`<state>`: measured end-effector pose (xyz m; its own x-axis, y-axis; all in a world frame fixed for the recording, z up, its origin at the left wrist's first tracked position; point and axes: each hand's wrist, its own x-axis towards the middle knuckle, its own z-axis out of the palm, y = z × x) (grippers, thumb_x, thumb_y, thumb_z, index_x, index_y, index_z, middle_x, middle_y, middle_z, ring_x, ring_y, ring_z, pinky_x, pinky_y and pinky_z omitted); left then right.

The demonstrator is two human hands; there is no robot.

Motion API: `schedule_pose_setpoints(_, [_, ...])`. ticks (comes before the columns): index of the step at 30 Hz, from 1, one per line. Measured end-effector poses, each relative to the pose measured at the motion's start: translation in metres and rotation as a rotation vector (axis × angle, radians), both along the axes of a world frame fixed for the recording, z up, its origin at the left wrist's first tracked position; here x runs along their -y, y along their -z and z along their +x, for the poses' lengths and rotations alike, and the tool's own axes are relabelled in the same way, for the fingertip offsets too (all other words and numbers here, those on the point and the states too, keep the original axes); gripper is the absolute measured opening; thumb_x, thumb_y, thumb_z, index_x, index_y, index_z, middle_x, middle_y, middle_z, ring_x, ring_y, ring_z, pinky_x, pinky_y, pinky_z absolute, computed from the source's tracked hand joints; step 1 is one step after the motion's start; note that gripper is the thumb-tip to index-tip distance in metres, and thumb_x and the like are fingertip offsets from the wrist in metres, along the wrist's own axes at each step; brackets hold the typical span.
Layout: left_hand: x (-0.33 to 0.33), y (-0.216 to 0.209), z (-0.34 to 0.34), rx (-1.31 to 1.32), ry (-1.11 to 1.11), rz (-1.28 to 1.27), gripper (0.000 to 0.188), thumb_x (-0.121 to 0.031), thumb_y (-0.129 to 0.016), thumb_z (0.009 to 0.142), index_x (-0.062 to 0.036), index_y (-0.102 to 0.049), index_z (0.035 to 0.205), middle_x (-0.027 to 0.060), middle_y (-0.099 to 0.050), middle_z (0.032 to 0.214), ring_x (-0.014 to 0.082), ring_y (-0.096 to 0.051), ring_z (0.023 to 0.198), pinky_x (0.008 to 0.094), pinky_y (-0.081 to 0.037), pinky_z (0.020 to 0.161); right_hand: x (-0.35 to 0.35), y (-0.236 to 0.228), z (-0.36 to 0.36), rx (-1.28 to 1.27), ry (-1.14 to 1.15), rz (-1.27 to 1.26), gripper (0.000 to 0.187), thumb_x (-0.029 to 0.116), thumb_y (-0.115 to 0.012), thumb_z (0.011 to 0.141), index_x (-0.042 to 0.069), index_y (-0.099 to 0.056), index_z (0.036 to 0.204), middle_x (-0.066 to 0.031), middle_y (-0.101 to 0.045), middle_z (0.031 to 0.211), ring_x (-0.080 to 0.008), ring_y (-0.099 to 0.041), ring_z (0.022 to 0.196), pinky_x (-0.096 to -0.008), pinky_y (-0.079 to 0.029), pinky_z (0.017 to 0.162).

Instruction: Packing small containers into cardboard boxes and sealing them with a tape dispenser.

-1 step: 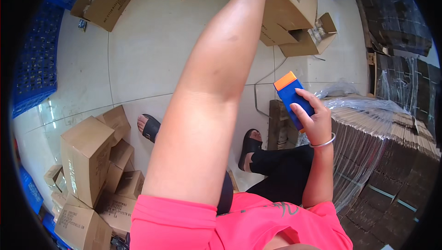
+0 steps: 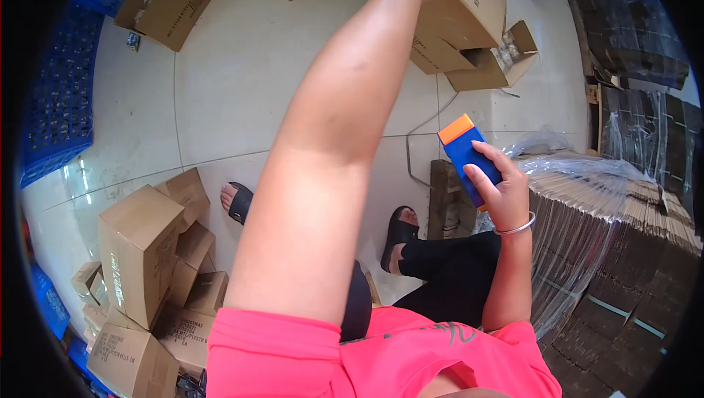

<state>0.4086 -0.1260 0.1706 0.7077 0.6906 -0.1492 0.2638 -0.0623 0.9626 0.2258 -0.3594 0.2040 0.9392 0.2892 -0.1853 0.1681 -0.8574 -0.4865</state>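
Our right hand (image 2: 506,196) has its grip clenched around a blue rectangular block with an orange end (image 2: 468,156); our left arm reaches to a brown cardboard box (image 2: 469,2), its grip hidden, so we cannot tell.

Looks like a packing warehouse or stockroom. Brown cardboard boxes (image 2: 139,247) sit all over the pale tiled floor (image 2: 242,82), blue plastic crates (image 2: 55,104) stand left of the boxes, and flattened cartons (image 2: 623,251) (wrapped in clear film) are stacked to their right.
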Motion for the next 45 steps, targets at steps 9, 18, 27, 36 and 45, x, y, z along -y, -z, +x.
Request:
schedule_pose_setpoints(9, [-0.03, -0.059, -0.145, 0.677, 0.297, 0.435, 0.011, -0.009, -0.056, 0.08, 0.0007, -0.058, 0.074, 0.0175, -0.06, 0.066, 0.0327, -0.058, 0.061, 0.0392, -0.046, 0.06, 0.017, -0.006, 0.007, 0.023, 0.092, 0.121, 0.034, 0.017, -0.066, 0.08, 0.005, -0.062, 0.112, -0.0103, -0.063, 0.103, -0.0169, -0.058, 0.093, -0.0293, -0.044, 0.085])
schedule_pose_setpoints(18, [-0.09, 0.062, -0.274, 0.099, 0.851, 1.119, 0.007, -0.005, -0.056, 0.069, -0.009, -0.056, 0.063, 0.0037, -0.055, 0.06, 0.0206, -0.055, 0.075, 0.0548, -0.026, 0.105, -0.003, 0.017, 0.018, -0.016, 0.022, 0.093, 0.034, 0.02, -0.066, 0.082, 0.005, -0.062, 0.112, -0.0106, -0.063, 0.104, -0.0166, -0.058, 0.094, -0.028, -0.044, 0.086])
schedule_pose_setpoints(27, [-0.099, 0.071, -0.344, 0.147, 0.866, 1.157, 0.009, -0.01, -0.056, 0.066, -0.0099, -0.051, 0.058, 0.0005, -0.046, 0.056, 0.016, -0.052, 0.073, 0.0507, -0.029, 0.106, -0.036, 0.052, 0.018, -0.081, -0.072, -0.005, 0.036, 0.022, -0.068, 0.08, 0.005, -0.062, 0.112, -0.0106, -0.065, 0.102, -0.0155, -0.06, 0.089, -0.0275, -0.046, 0.082])
schedule_pose_setpoints(36, [-0.097, 0.079, -0.369, 0.291, 0.861, 1.035, 0.009, -0.008, -0.055, 0.066, -0.0094, -0.048, 0.063, 0.0005, -0.043, 0.06, 0.0162, -0.051, 0.073, 0.0447, -0.034, 0.104, -0.046, 0.088, 0.021, -0.243, -0.236, -0.565, 0.036, 0.032, -0.066, 0.078, 0.008, -0.065, 0.105, -0.017, -0.065, 0.099, -0.0323, -0.062, 0.092, -0.0373, -0.047, 0.082])
schedule_pose_setpoints(45, [-0.119, 0.138, -0.416, 0.204, 0.734, 0.641, 0.085, -0.005, -0.081, 0.048, -0.0172, -0.047, 0.126, 0.0142, -0.032, 0.139, 0.0341, -0.04, 0.124, 0.0405, -0.044, 0.096, -0.036, 0.179, -0.022, -0.756, -0.427, -0.321, 0.043, 0.043, -0.055, 0.087, 0.005, -0.064, 0.106, -0.0179, -0.064, 0.101, -0.0274, -0.06, 0.093, -0.0345, -0.045, 0.084])
